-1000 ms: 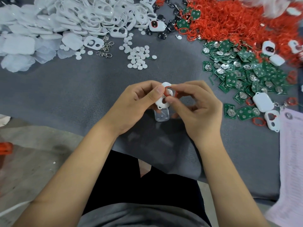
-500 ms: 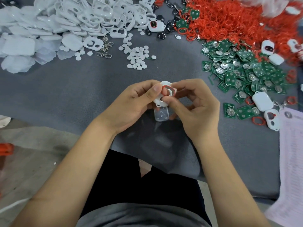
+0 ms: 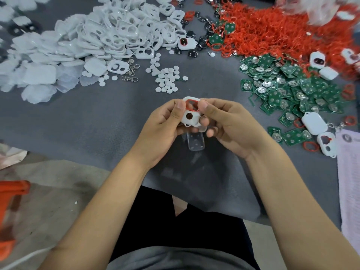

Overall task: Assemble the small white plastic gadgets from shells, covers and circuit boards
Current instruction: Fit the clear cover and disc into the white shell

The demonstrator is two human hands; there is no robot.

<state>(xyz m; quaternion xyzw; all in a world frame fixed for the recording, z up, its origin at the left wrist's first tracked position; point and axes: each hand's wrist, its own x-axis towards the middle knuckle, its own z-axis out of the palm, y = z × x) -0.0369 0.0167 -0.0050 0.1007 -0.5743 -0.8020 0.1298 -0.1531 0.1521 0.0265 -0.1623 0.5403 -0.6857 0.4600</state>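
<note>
Both hands hold one small white shell point(image 3: 191, 116) above the grey mat, near the middle of the view. A red ring point(image 3: 191, 105) sits in its upper opening and a dark round hole shows below it. My left hand point(image 3: 165, 125) grips the shell's left side, thumb at the ring's edge. My right hand point(image 3: 224, 123) grips the right side, thumb pressing beside the ring. A clear plastic piece point(image 3: 195, 142) lies on the mat just under the hands.
White shells and covers point(image 3: 109, 36) are heaped at the back left, small white discs point(image 3: 165, 78) in front of them. Red rings point(image 3: 272, 30) fill the back right, green circuit boards point(image 3: 288, 88) the right. Finished gadgets point(image 3: 313, 122) and a printed sheet point(image 3: 350, 182) lie at the right edge.
The shell has turned in my hands so its face with the red ring and dark hole shows fully. Both thumbs have shifted to the ring's two sides.
</note>
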